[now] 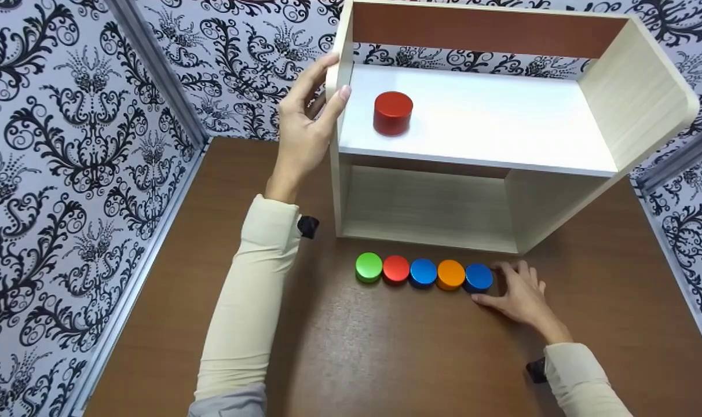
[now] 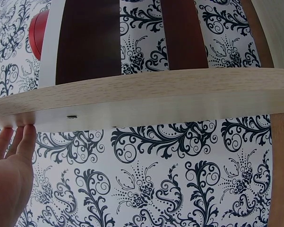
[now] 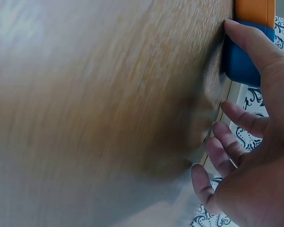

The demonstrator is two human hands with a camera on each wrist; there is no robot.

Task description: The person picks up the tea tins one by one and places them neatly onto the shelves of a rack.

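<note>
My left hand (image 1: 307, 124) grips the left side panel (image 1: 332, 197) of a small wooden shelf unit, its thumb at the front edge and the other fingers along the outer face. On the table, my right hand (image 1: 522, 295) lies around the right side of a shiny blue cylinder (image 1: 478, 278), the end one of a row. The thumb touches it, while the right wrist view shows a gap between the index finger and the cylinder. Leftward in the row stand an orange cylinder (image 1: 450, 275), another blue cylinder (image 1: 423, 273), a red cylinder (image 1: 396, 270) and a green cylinder (image 1: 369, 267).
A larger red cylinder (image 1: 392, 114) stands on the white upper shelf (image 1: 490, 121), toward its left end. Below is the lower compartment (image 1: 429, 202). Patterned walls (image 1: 50, 174) border the brown table (image 1: 351, 359) at the back and both sides.
</note>
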